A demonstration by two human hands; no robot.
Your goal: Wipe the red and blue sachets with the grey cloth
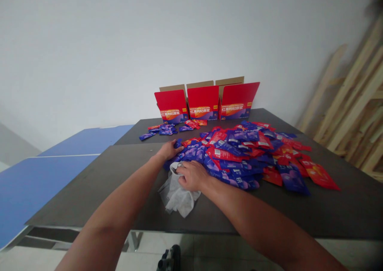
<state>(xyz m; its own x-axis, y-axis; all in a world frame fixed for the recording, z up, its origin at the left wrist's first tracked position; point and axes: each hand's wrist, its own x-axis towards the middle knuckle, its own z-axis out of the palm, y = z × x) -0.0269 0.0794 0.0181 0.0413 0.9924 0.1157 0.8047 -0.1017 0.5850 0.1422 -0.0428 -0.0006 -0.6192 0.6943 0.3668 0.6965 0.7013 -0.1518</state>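
Observation:
My right hand (194,175) is closed on a crumpled white cloth (182,201), a thin translucent rag that hangs toward the table's front edge. Just beyond it, my left hand (170,150) has its fingers curled at a purple sachet (178,142) on the near left edge of a large pile. Its fingertips are partly hidden among the packets. The pile mixes purple sachets with red sachets (225,154), flat and overlapping, and spreads to the right of both hands.
Three open red cartons (203,103) stand in a row at the back of the dark table (119,175). A smaller group of sachets (167,129) lies before them. Left is a blue table (60,175); wooden planks (353,99) lean at the right against the wall.

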